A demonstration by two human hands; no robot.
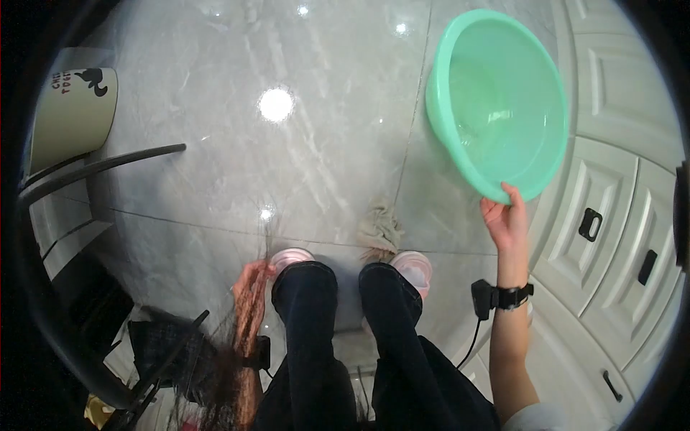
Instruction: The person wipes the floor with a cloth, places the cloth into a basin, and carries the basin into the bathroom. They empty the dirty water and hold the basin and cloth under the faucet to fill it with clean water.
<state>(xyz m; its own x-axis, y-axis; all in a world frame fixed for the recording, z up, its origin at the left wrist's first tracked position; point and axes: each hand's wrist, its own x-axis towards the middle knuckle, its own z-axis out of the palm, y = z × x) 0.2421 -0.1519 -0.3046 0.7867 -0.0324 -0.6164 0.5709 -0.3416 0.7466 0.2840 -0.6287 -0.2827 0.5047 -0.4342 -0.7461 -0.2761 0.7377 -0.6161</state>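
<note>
A mint-green plastic basin (449, 133) is tilted at the upper right, its hollow facing me and its inside shiny as if wet. My right hand (508, 224) grips the near rim, thumb and fingers on either side of it. Low on the left, beside my left knee, is my left hand (251, 279). Strands of hair hang across it and hide its fingers in part. A crumpled grey rag (381, 228) lies on the floor in front of my feet.
White cabinet doors (611, 187) with dark handles run along the right. At the left stand a cream bin (75, 118) with printed letters and a curved dark bar (108, 167). Pink slippers (413, 269) show under my knees on the glossy grey tile floor (215, 172).
</note>
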